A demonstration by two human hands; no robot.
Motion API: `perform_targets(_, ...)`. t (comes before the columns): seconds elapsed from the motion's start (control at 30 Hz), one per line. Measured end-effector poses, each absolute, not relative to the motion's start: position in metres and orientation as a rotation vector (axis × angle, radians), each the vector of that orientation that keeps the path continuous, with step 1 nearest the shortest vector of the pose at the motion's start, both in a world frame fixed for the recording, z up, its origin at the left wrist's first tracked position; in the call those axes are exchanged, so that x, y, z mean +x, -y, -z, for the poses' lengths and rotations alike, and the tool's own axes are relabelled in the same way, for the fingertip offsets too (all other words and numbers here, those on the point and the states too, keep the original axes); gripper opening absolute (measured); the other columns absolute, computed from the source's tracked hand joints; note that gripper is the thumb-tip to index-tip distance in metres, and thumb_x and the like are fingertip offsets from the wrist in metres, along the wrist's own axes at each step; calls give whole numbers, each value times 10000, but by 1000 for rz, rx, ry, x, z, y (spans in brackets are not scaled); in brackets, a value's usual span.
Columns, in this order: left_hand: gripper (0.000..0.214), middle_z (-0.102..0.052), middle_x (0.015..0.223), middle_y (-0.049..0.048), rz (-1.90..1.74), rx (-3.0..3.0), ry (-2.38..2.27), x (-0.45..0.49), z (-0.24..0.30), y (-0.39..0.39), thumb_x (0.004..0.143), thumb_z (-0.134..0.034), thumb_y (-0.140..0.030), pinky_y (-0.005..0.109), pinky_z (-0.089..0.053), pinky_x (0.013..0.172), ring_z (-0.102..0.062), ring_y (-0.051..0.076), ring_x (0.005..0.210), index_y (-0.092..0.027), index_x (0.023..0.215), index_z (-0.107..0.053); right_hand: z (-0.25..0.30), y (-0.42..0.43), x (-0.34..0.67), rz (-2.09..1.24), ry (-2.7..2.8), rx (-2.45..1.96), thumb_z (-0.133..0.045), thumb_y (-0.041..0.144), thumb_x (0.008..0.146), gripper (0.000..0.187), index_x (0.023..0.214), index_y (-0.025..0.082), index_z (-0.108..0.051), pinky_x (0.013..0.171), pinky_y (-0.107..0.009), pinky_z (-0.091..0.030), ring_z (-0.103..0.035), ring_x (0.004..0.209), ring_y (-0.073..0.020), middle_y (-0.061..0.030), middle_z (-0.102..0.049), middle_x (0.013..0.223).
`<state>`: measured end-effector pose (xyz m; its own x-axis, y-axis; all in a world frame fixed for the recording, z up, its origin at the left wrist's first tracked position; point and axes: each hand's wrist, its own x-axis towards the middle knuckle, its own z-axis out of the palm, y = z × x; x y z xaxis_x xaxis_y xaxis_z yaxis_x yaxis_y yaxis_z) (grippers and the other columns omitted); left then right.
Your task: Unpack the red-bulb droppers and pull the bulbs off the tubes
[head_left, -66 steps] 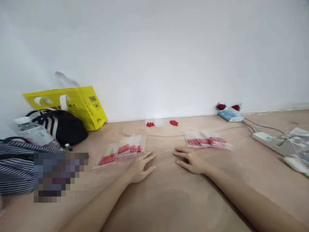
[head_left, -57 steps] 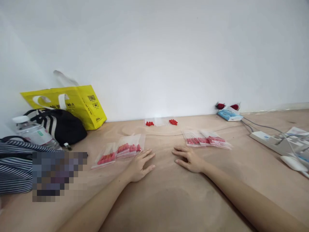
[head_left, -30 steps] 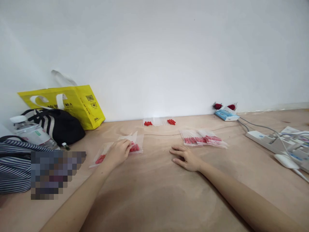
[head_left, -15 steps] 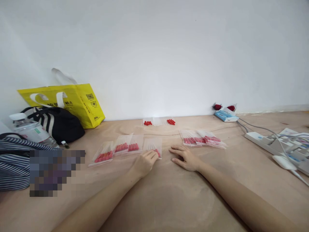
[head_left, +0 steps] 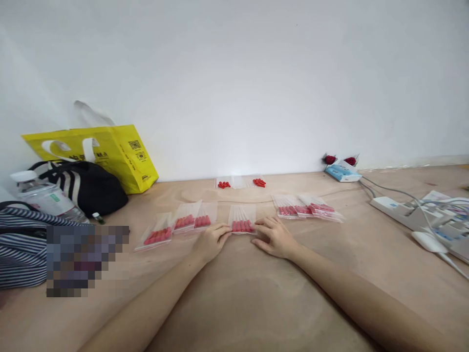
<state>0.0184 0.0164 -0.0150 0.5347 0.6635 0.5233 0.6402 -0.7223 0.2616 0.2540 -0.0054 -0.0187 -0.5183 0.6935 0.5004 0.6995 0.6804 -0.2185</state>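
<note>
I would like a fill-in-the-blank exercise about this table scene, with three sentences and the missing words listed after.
1. Both hands, the left hand and the right hand, touch one small clear plastic bag holding ____ capsules.
2. The paper shopping bag leaning on the wall is ____.
3. The white power strip lies on the ____ side of the wooden table.

Missing words: red; yellow; right

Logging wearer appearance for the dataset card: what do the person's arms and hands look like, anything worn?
Both forearms are bare right up to the bottom edge of the picture: no sleeves show. The left hand and right hand are bare too, with no gloves. No watch, bracelet or ring is visible on either; the picture is too soft to rule out small details. No cables or markings on them.
</note>
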Motion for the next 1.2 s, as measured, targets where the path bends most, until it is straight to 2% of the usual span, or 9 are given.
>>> perform_targets(0.17, 181, -666, 864, 17, -929, 2676, -1058, 24, 18, -19, 840, -458, -180, 260, -493, 719, -616, 129, 781, -189, 842, -639, 19, -1, 234, 83, 2340, -1045, -473, 332, 836, 240, 1006, 247, -622, 753, -336, -333, -514, 842, -185, -63, -611, 915)
perform_targets(0.3, 174, -664, 840, 2, -928, 2635, -1019, 31, 17, -19, 832, -464, -164, 248, -491, 717, -615, 119, 769, -198, 821, -635, 21, -2, 229, 148, 2308, -1118, -444, 292, 861, 231, 853, 242, -669, 697, -320, -297, -511, 770, -172, -49, -618, 786)
perform_targets(0.47, 155, -590, 885, 27, -1093, 2596, -1234, 34, 13, -10, 758, -567, -218, 294, -479, 739, -568, 160, 841, -191, 911, -570, 22, 0, 228, 16, 2215, -1248, -505, 315, 833, 218, 717, 227, -668, 662, -302, -266, -529, 713, -149, -23, -615, 679)
perform_targets(0.53, 159, -558, 848, 26, -1107, 2629, -1292, 36, 12, -6, 729, -593, -224, 299, -476, 714, -550, 169, 820, -184, 877, -549, 22, -1, 227, -79, 2152, -1280, -544, 325, 808, 196, 689, 230, -666, 669, -296, -264, -537, 689, -137, -6, -621, 662)
perform_targets(0.63, 22, -537, 783, 18, -1051, 2765, -1200, 39, 12, -4, 758, -552, -188, 272, -464, 669, -534, 151, 752, -183, 780, -554, 22, -3, 224, -233, 2059, -1311, -585, 334, 774, 174, 658, 237, -669, 691, -295, -276, -552, 653, -124, 18, -636, 641)
perform_targets(0.7, 67, -543, 762, 18, -1038, 2848, -1111, 41, 13, -6, 789, -514, -177, 257, -457, 650, -530, 139, 721, -185, 760, -574, 22, -4, 223, -313, 2018, -1316, -594, 347, 762, 175, 647, 240, -672, 708, -300, -292, -563, 640, -121, 24, -650, 639)
perform_targets(0.87, 172, -588, 748, 15, -1092, 2938, -964, 43, 13, -11, 845, -445, -203, 245, -458, 635, -546, 122, 696, -203, 802, -612, 22, -5, 220, -357, 1991, -1289, -600, 396, 740, 235, 587, 227, -660, 712, -299, -343, -575, 624, -122, 17, -654, 617)
perform_targets(1.07, 185, -614, 834, 28, -1078, 3102, -872, 42, 6, -8, 829, -460, -151, 272, -468, 694, -545, 145, 809, -220, 804, -630, 22, -7, 220, -432, 1947, -1281, -633, 376, 705, 202, 584, 218, -666, 591, -248, -382, -565, 570, -117, 9, -640, 590)
perform_targets(1.2, 162, -620, 816, 24, -1120, 3061, -888, 43, 7, -8, 820, -484, -154, 260, -463, 658, -550, 141, 779, -221, 821, -632, 23, -6, 221, -457, 1933, -1272, -644, 355, 699, 181, 585, 216, -669, 586, -249, -394, -566, 564, -119, 4, -637, 588)
